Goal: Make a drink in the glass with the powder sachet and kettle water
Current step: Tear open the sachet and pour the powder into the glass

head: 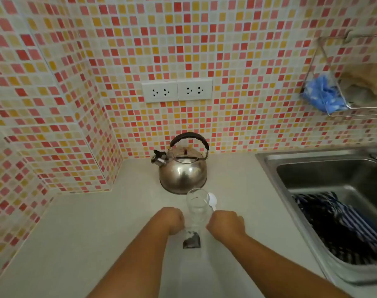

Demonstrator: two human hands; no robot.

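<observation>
Our left hand (170, 220) and right hand (226, 224) are closing in on the sachet (191, 239), one at its nine o'clock and one at its three; both are curled into loose fists, but we cannot tell whether the fingers are actually pinching the packet or only resting beside it.

Going down in size from there: the counter (97, 244) is carrying everything, with the sink (333, 190) sitting off at three o'clock and holding a striped cloth (344, 229). The kettle (183, 168) is standing at twelve o'clock from our hands, lid on, untouched. The glass (197, 207) is standing just in front of it, between our fists, looking empty. A white spoon (212, 201) is lying just beside the glass at two o'clock.

We are judging the job barely begun: the sachet seems unopened, no powder is showing in the glass, and pouring and stirring are waiting.
</observation>
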